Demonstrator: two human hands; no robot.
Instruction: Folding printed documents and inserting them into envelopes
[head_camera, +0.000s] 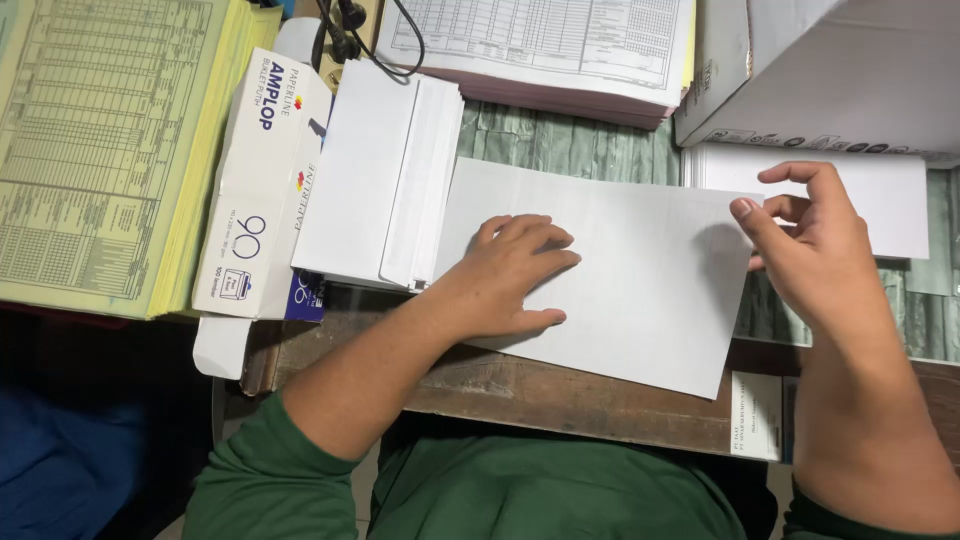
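A large blank white sheet of paper (640, 280) was laid flat on the worn wooden tabletop (520, 390), its near edge overhanging the tabletop's front. The left hand (510, 280) was pressed palm-down on the sheet's left part, its fingers (535, 240) spread flat and closed on nothing. The right hand (810, 250) was held at the sheet's right edge, its fingers (745, 212) loosely curled and partly open; the thumb tip was set against the upper right corner, though whether the edge was actually pinched could not be told.

Just left of the left hand's fingers, a stack of white paper envelopes (375, 175) was leaned on a white cardboard envelope box (260, 190). Farther left, a thick pile of yellow printed forms (110, 150) was seen. Beyond the fingers of both hands, a stack of white printed table forms (550, 50) was placed. Behind the right hand's fingers, a white cardboard carton (830, 70) was stood above another white sheet (890, 195).
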